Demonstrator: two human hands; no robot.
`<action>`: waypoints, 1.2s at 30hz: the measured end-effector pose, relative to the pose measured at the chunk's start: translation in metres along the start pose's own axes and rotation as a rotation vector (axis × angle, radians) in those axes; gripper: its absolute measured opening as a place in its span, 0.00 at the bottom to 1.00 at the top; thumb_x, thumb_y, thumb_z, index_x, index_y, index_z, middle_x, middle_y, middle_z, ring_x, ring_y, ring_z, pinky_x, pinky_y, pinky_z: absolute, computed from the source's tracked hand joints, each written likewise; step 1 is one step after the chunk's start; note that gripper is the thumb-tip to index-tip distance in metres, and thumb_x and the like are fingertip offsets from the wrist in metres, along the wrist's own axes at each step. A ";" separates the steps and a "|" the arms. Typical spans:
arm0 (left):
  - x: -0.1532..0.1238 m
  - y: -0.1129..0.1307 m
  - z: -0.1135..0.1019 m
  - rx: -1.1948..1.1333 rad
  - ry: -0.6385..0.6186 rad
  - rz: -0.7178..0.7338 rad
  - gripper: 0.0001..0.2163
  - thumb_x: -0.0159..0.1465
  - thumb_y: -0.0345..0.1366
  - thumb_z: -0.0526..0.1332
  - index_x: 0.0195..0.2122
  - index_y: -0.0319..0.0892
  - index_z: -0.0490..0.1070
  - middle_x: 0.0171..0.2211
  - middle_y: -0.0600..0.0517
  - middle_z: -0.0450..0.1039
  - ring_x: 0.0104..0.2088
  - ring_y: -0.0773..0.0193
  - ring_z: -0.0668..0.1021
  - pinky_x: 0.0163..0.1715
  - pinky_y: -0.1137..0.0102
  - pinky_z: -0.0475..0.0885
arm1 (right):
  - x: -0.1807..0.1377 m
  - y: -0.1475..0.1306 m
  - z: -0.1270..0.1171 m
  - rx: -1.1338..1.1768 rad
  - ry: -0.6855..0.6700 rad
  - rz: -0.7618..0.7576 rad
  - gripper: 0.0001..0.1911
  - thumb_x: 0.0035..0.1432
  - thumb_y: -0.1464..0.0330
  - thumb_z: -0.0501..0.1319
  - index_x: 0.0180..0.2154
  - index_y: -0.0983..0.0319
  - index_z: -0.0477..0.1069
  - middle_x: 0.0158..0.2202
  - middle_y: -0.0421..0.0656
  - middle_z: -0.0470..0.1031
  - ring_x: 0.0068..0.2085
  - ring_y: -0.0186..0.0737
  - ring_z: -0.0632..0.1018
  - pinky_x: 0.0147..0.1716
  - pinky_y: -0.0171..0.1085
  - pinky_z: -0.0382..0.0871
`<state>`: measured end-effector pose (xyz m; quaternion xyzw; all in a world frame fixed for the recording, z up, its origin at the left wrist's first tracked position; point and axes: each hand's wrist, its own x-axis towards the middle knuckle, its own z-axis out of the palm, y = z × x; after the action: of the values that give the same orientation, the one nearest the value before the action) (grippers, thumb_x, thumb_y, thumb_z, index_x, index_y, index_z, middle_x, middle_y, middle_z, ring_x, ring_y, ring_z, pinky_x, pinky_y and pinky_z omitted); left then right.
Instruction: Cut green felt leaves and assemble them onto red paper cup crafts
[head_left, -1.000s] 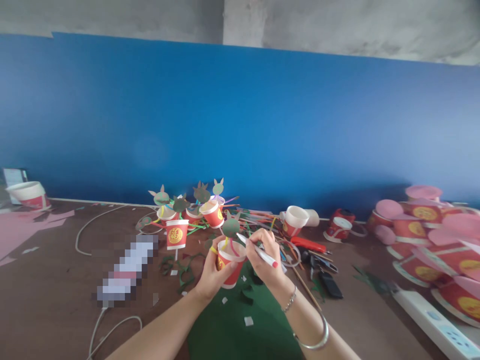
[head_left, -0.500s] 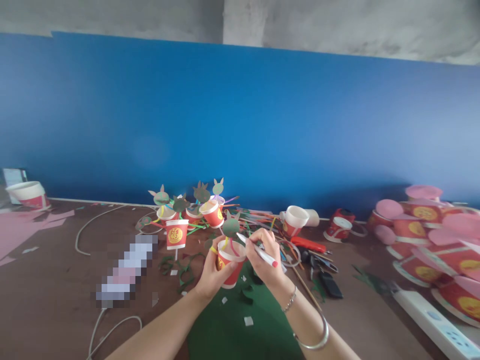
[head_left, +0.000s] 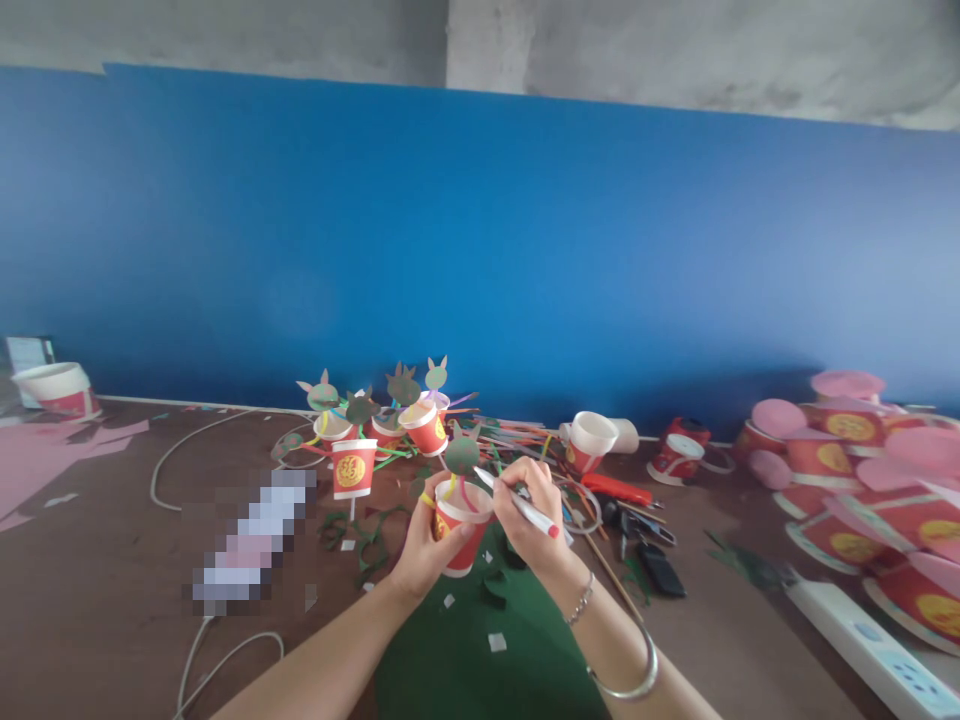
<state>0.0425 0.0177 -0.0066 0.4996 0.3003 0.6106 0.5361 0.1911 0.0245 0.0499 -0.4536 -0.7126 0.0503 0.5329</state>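
My left hand [head_left: 425,545] is wrapped round a red and white paper cup [head_left: 459,518], with the thumb across its front. From the cup rises a green paper head with pointed ears [head_left: 462,456], and coloured pipe cleaners show at the rim. Pinched in my right hand [head_left: 529,505] is a white marker pen [head_left: 529,512] with a red end; its tip is at the right edge of the green head. Whether the tip touches the paper I cannot tell. Below the hands lies a dark green paper sheet [head_left: 480,670] with small white scraps.
Several cups with green animal heads [head_left: 352,468] stand behind to the left. Right of my hands lie a red utility knife [head_left: 616,489], a black object [head_left: 661,570] and a tape roll [head_left: 676,458]. A power strip [head_left: 874,640] and stacked pink-topped cups [head_left: 832,458] occupy the right.
The marker and my right hand have shifted very slightly. My left hand holds the cup in the same place.
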 end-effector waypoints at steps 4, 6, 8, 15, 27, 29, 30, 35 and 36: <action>0.000 0.001 0.000 0.009 -0.002 0.007 0.28 0.50 0.40 0.67 0.51 0.45 0.60 0.43 0.49 0.71 0.43 0.58 0.74 0.44 0.67 0.68 | 0.000 0.000 0.000 0.007 0.002 -0.020 0.08 0.52 0.72 0.55 0.23 0.58 0.58 0.23 0.38 0.66 0.29 0.38 0.66 0.32 0.39 0.60; -0.001 0.001 0.001 0.011 -0.005 0.008 0.28 0.51 0.40 0.67 0.51 0.45 0.60 0.43 0.49 0.71 0.42 0.59 0.74 0.44 0.67 0.68 | 0.000 -0.001 0.000 0.000 -0.001 -0.028 0.08 0.52 0.72 0.55 0.23 0.59 0.58 0.23 0.37 0.66 0.29 0.38 0.66 0.33 0.39 0.60; -0.001 0.002 0.001 0.014 -0.010 0.006 0.28 0.51 0.40 0.67 0.51 0.44 0.60 0.43 0.49 0.71 0.42 0.59 0.74 0.44 0.67 0.68 | 0.001 -0.001 0.000 -0.009 -0.005 -0.030 0.08 0.52 0.72 0.55 0.23 0.59 0.58 0.23 0.37 0.66 0.28 0.38 0.66 0.33 0.39 0.60; -0.001 0.002 0.002 0.027 0.001 -0.004 0.28 0.51 0.40 0.67 0.52 0.44 0.59 0.45 0.48 0.70 0.44 0.57 0.74 0.44 0.66 0.68 | 0.001 -0.002 0.000 -0.031 -0.002 -0.030 0.08 0.51 0.72 0.56 0.23 0.59 0.59 0.22 0.37 0.66 0.28 0.37 0.66 0.33 0.39 0.59; -0.001 0.005 0.002 0.022 0.010 -0.018 0.28 0.50 0.41 0.68 0.51 0.44 0.60 0.43 0.49 0.71 0.43 0.57 0.74 0.44 0.66 0.68 | 0.000 -0.002 0.000 -0.006 -0.002 -0.022 0.08 0.51 0.72 0.56 0.23 0.59 0.59 0.23 0.37 0.66 0.29 0.38 0.66 0.33 0.38 0.60; -0.001 0.004 0.002 0.017 0.006 -0.011 0.28 0.50 0.41 0.68 0.50 0.44 0.60 0.43 0.49 0.71 0.43 0.58 0.74 0.44 0.66 0.68 | 0.000 -0.002 -0.001 -0.003 -0.010 -0.024 0.08 0.51 0.72 0.56 0.23 0.59 0.59 0.23 0.37 0.67 0.30 0.38 0.67 0.33 0.38 0.60; -0.001 0.004 0.002 0.014 0.003 -0.009 0.28 0.50 0.40 0.67 0.51 0.44 0.60 0.43 0.49 0.71 0.43 0.58 0.74 0.44 0.66 0.68 | 0.000 -0.002 -0.001 -0.006 -0.018 -0.024 0.07 0.51 0.72 0.56 0.23 0.59 0.59 0.23 0.37 0.67 0.30 0.38 0.67 0.34 0.39 0.60; -0.001 0.003 0.001 0.009 -0.005 -0.006 0.28 0.51 0.40 0.67 0.51 0.44 0.59 0.44 0.49 0.70 0.44 0.57 0.73 0.45 0.65 0.67 | 0.000 -0.001 0.000 -0.018 -0.039 -0.023 0.08 0.52 0.71 0.56 0.23 0.59 0.58 0.23 0.37 0.66 0.29 0.37 0.67 0.35 0.40 0.59; -0.001 0.003 0.001 0.009 -0.005 -0.007 0.28 0.51 0.40 0.67 0.51 0.44 0.59 0.44 0.49 0.70 0.44 0.57 0.73 0.45 0.65 0.67 | 0.000 0.000 0.000 -0.017 -0.040 -0.023 0.08 0.52 0.71 0.56 0.23 0.59 0.58 0.23 0.37 0.66 0.29 0.37 0.67 0.35 0.40 0.59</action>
<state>0.0426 0.0158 -0.0041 0.5025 0.3034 0.6061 0.5367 0.1905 0.0246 0.0501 -0.4488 -0.7287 0.0471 0.5151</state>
